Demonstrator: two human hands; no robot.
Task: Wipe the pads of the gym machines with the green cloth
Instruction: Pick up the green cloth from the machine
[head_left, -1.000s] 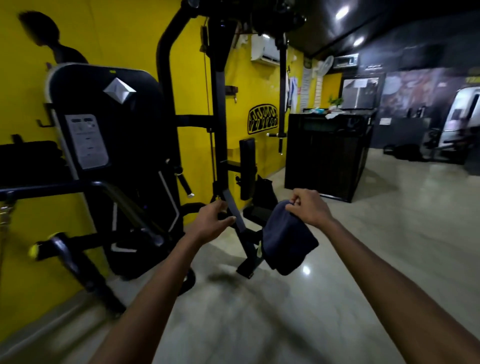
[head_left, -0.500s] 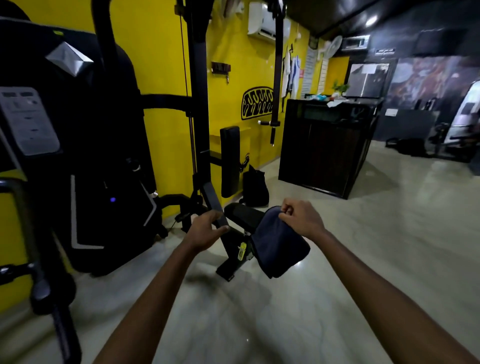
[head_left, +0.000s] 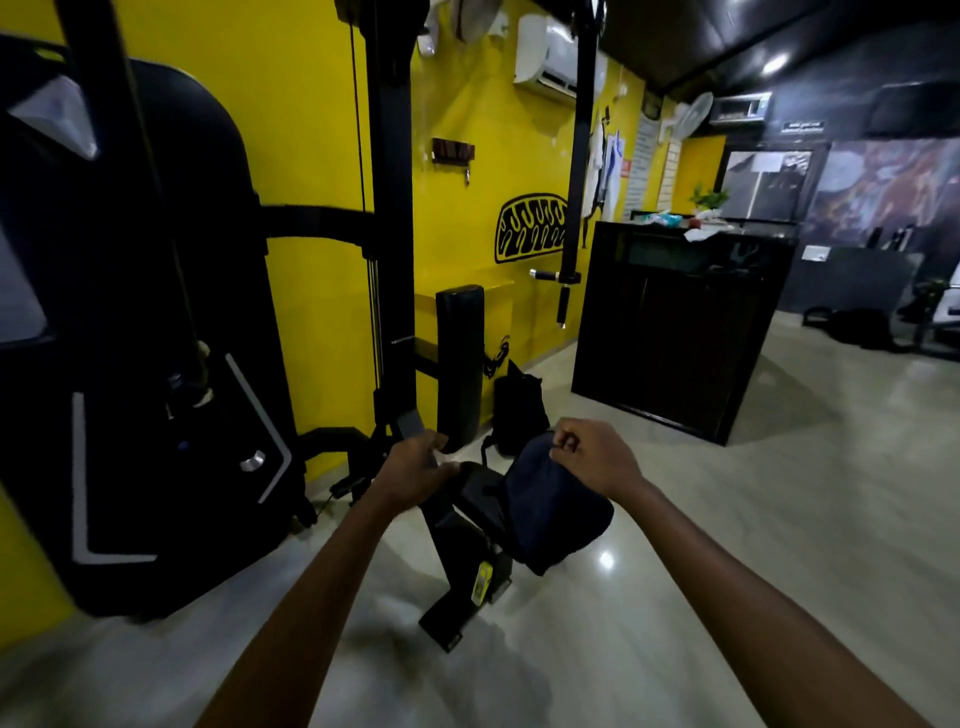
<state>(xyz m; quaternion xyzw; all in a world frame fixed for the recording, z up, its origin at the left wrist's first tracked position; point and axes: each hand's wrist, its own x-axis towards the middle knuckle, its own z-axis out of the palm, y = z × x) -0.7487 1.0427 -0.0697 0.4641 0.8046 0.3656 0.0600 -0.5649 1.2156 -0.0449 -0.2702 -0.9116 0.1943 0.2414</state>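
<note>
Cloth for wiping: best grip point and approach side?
Top bunched edge, from above. The cloth hangs limp from the right hand, which pinches that edge, so the body drapes free. The left hand could take the loose lower part to spread it.

Dark cloth (head_left: 553, 512) hanging bunched, draping over low seat pad (head_left: 475, 491); upright back pad (head_left: 460, 364) standing beyond seat pad.

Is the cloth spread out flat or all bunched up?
Bunched up. The cloth hangs in a rounded bundle from the right hand, which grips its top edge.
</note>
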